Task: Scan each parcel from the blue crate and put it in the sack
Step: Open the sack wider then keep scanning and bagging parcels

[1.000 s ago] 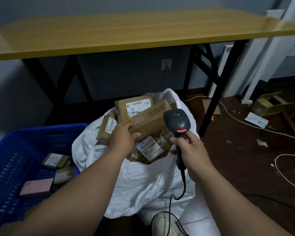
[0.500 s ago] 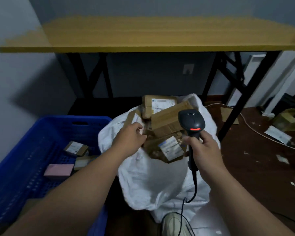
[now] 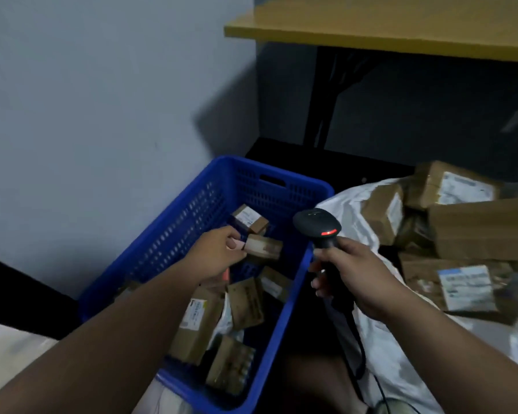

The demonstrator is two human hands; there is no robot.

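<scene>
Beside a grey wall, the blue perforated plastic crate (image 3: 174,234) holds several brown cardboard parcels (image 3: 245,303) unscanned, the white woven sack (image 3: 380,333) already heaped, while the left hand (image 3: 219,255) closes on a small pink parcel (image 3: 237,244) and the right hand (image 3: 350,279) grips the black handheld scanner (image 3: 317,225).

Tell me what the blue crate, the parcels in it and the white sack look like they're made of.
Blue crate: moulded plastic, likely rigid, judging by the perforated grid walls and cut-out handle.
Parcels: brown corrugated cardboard, matte, with white printed labels.
White sack: thin, crumpled, slightly shiny sheet, probably plastic film or woven polypropylene; the blur leaves it open.
</scene>
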